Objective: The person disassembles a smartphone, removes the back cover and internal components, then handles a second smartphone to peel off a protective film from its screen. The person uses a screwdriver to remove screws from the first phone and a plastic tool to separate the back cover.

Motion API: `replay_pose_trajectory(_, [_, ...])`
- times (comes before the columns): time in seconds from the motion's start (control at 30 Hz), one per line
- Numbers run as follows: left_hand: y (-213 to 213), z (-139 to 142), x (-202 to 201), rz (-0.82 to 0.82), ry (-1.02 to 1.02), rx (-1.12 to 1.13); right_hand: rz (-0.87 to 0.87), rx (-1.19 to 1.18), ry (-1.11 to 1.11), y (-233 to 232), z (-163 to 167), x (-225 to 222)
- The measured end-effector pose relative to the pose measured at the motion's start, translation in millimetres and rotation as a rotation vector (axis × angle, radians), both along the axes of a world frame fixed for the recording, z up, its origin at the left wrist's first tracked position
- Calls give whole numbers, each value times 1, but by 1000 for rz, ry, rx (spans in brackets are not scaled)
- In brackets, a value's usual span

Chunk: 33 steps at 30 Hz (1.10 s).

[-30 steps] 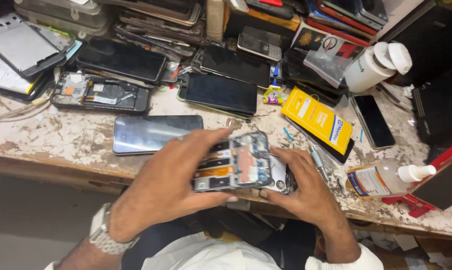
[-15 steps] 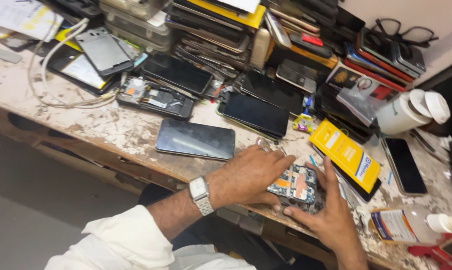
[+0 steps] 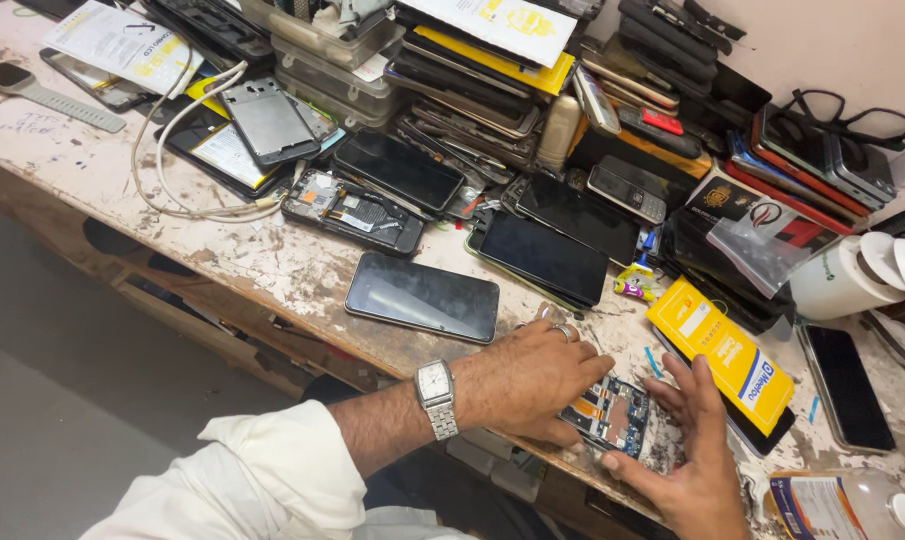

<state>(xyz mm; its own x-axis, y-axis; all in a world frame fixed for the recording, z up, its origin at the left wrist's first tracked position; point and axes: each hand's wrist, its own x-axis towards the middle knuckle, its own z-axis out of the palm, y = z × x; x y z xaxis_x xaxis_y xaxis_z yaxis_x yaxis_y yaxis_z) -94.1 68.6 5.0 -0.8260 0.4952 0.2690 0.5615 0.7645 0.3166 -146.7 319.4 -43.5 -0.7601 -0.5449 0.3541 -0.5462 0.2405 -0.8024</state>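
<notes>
An opened phone with its circuit boards showing lies on the worn workbench near the front edge. My left hand, with a wristwatch and a ring, presses on its left side with the fingers over it. My right hand cups its right side, thumb at the lower edge and fingers spread upward. Both hands grip the phone between them.
A dark phone lies face up just left of my hands. A yellow box sits to the right, a second opened phone further back, a white bottle at right. Stacked phones and parts crowd the back.
The camera has swung left and pulled back. The opened phone, held up in both hands a second ago, now rests on the bench under my hands.
</notes>
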Motion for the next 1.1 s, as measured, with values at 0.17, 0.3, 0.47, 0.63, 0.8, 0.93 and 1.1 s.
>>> replay_pose_trajectory(0.17, [2, 2, -9, -44, -23, -51, 6, -111, -77, 9, -9, -5])
replay_pose_trajectory(0.3, [-1, 0, -12, -88, -14, -5, 22, -173, -95, 16, -17, -10])
replay_pose_trajectory(0.47, [-3, -1, -14, -113, -18, 34, 11, -211, -106, 26, -32, -19])
replay_pose_trajectory(0.63, [-10, 3, -15, -155, 80, 165, 27, -274, -144, 42, -48, -35])
replay_pose_trajectory(0.8, [-16, 16, -15, -149, 83, 143, 81, -449, -191, 56, -61, -41])
replay_pose_trajectory(0.93, [-30, 36, -16, -140, 106, 59, 79, -483, -169, 58, -63, -44])
replay_pose_trajectory(1.1, [-105, 58, -3, 2, 122, -30, 53, -467, -189, 57, -57, -40])
